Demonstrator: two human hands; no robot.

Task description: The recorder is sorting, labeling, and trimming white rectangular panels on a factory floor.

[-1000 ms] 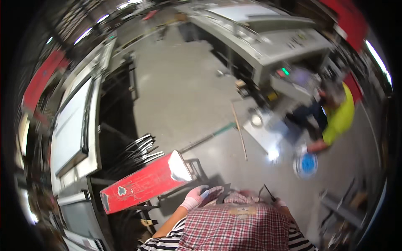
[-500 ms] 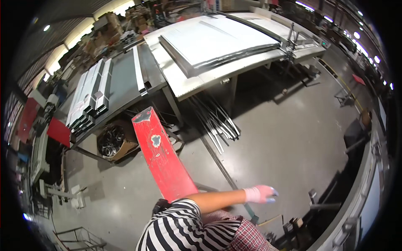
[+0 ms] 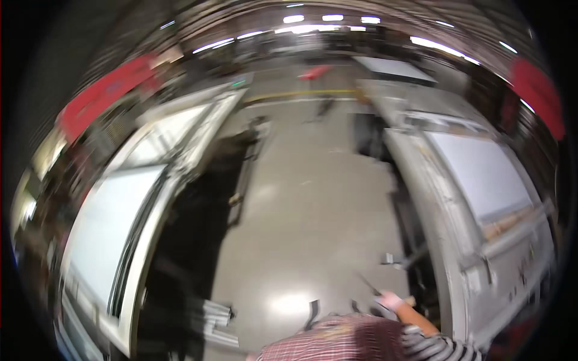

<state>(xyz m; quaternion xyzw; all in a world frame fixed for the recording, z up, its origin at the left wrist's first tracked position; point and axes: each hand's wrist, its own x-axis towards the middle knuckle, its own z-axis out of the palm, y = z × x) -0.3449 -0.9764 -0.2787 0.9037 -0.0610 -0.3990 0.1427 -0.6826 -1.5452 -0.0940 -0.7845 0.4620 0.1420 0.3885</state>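
My right hand (image 3: 391,299), with pink on it, is low in the view, right of my checked apron (image 3: 331,342). The forearm comes in from the lower right out of a black-and-white striped sleeve (image 3: 442,346). Motion smears its fingers. A thin dark rod-like thing (image 3: 370,284) runs up and left from the fingers; I cannot tell if the hand holds it or only overlaps it. A small tan piece (image 3: 410,300) shows just behind the hand. My left hand is out of sight.
On the left stands a long table (image 3: 137,301) with white sheets (image 3: 111,225). A grey machine bed (image 3: 424,198) with a pale panel (image 3: 481,174) lines the right. Between them runs the grey floor (image 3: 307,210). Metal profiles (image 3: 218,322) jut out at lower left.
My view has swung right, from the red bench and sheet-laden table to the aisle between two work surfaces. The gloved arm reaching across my body is gone; my right hand shows at lower right.
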